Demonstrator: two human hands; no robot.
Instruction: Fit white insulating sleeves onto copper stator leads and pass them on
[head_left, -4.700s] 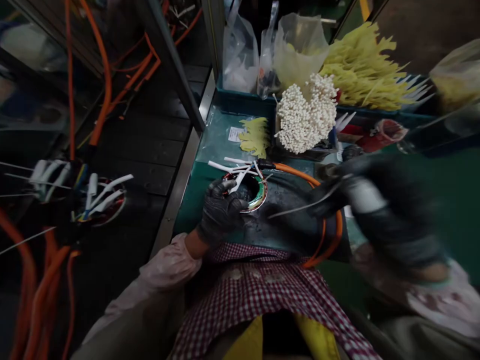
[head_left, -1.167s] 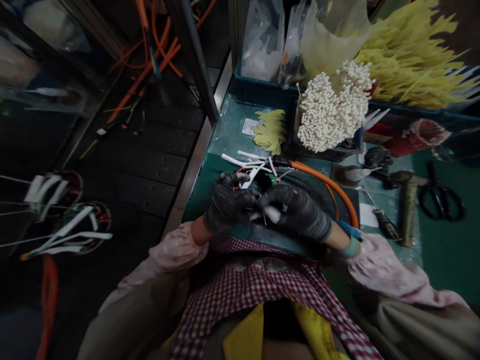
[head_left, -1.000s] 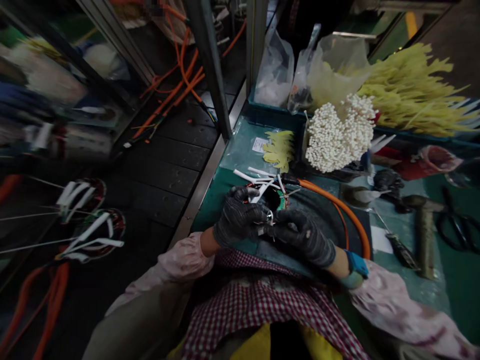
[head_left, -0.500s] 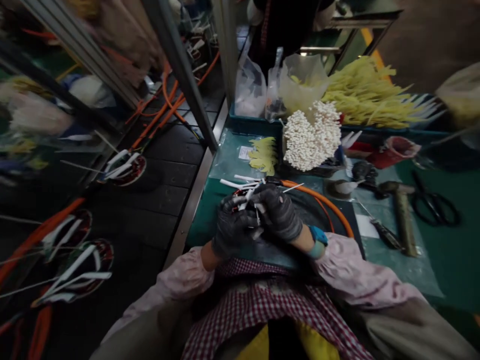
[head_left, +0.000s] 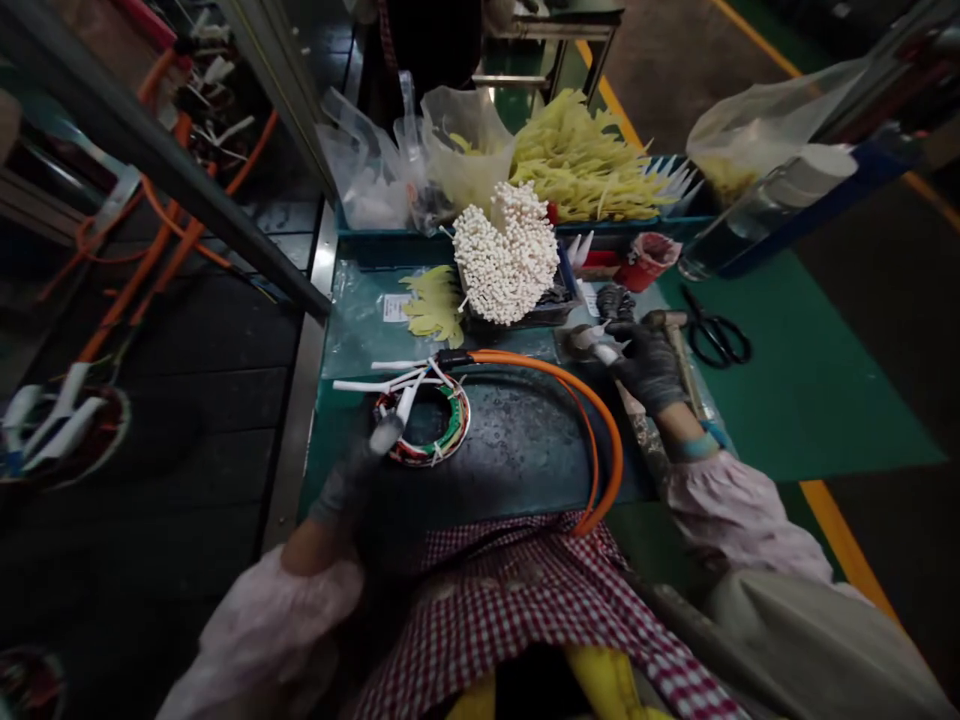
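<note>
A ring-shaped wire coil [head_left: 450, 440] with green, red and white parts lies on the dark mat [head_left: 525, 440]. White sleeves [head_left: 360, 384] stick out at its upper left, and an orange cable [head_left: 600, 420] curves away to the right. At the coil's left edge is my left hand [head_left: 360, 465], in a dark glove and blurred, its fingers closed at a white sleeve's end. My right hand [head_left: 652, 370], also gloved, is beside the hammer, its fingers closed around a white-tipped bottle [head_left: 600, 345].
White sticks [head_left: 506, 255] fill a black box behind the coil. Yellow strips [head_left: 585, 165] and plastic bags lie in a teal tray [head_left: 375, 248]. Black scissors [head_left: 716, 335], a hammer [head_left: 679, 350], a red roll [head_left: 649, 260] and a clear bottle [head_left: 765, 210] are at the right. A metal post [head_left: 187, 180] slants at left.
My hands have moved apart, the right one to the small bottle, leaving the coil lying on the mat. The head view has shifted to the right.
</note>
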